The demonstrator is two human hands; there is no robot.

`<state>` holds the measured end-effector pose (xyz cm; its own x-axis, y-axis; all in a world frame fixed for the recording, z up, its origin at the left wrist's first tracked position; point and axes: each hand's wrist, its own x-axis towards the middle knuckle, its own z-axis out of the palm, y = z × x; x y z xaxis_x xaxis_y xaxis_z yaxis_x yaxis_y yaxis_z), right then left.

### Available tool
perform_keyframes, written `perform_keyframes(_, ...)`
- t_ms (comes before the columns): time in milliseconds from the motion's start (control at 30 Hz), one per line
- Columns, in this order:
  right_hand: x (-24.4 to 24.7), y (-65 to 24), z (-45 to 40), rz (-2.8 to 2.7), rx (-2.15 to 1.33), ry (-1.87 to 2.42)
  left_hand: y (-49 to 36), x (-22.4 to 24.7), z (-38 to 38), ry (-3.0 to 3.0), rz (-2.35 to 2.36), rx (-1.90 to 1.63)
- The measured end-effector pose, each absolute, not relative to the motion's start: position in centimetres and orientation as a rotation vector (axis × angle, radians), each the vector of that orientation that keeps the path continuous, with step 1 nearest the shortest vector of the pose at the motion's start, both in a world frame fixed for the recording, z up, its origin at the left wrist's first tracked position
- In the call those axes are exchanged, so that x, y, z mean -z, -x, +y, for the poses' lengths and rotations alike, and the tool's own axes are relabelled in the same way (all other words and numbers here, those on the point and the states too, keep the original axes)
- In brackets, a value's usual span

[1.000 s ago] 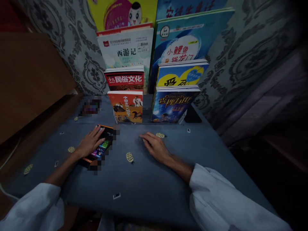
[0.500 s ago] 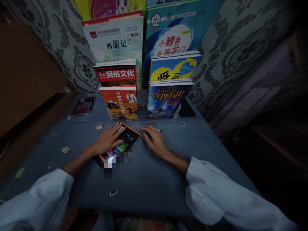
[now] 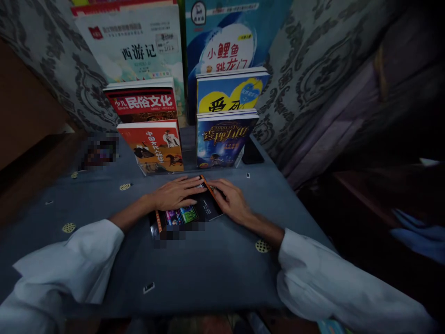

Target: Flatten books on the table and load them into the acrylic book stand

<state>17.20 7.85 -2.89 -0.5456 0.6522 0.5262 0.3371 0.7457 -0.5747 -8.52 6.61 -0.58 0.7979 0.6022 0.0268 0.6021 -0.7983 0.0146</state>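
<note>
A black book or booklet [image 3: 208, 209] with orange edge strips and small colourful pictures lies slanted on the dark table, its lower edge partly blurred out. My left hand [image 3: 177, 193] rests flat across its upper left part, fingers stretched out and covering some of the cover. At the right end of the book is my right hand [image 3: 233, 200], loosely bent, with thumb and forefinger apart. Its fingertips are at the orange edge; the undersides of its fingers are hidden.
Behind my hands, a clear stand holds an orange-red book [image 3: 158, 146], a dark blue book [image 3: 222, 141] and several taller books. A dark phone-like slab [image 3: 253, 153] lies right of the stand. A blurred-out item [image 3: 100, 150] lies at the back left of the patterned table [image 3: 194, 273].
The right hand has come to the book's right edge from a small gap away. Across the cover, the left hand lies flatter. The whole view has shifted, with the stand further left.
</note>
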Motion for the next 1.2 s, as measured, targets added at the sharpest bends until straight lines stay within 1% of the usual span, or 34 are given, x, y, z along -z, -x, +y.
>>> perform_keyframes(200, 2.8, -16.8, 10.4, -2.346, -0.528, 0.615, 7.2, 1.1, 4.1, -3.058, 1.366, -0.232)
perform_keyframes(467, 3.8, -16.0, 12.9, -2.421, -0.593, 0.680, 6.5, 1.3, 3.6, -2.875, 1.432, -0.456)
perform_keyframes(733, 3.6, -16.2, 13.2, -2.335, -0.717, 0.697, 6.3, 1.2, 4.4, -2.785, 1.395, -0.361)
perform_keyframes(1000, 3.7, -16.4, 13.6, -2.324, -0.749, 0.677, 5.5, 1.2, 5.2, -2.826, 1.370, -0.274)
perform_keyframes(1200, 3.9, -16.4, 13.6, -2.303, -0.763, 0.679, 5.5, 1.0, 5.3, -2.853, 1.328, -0.323)
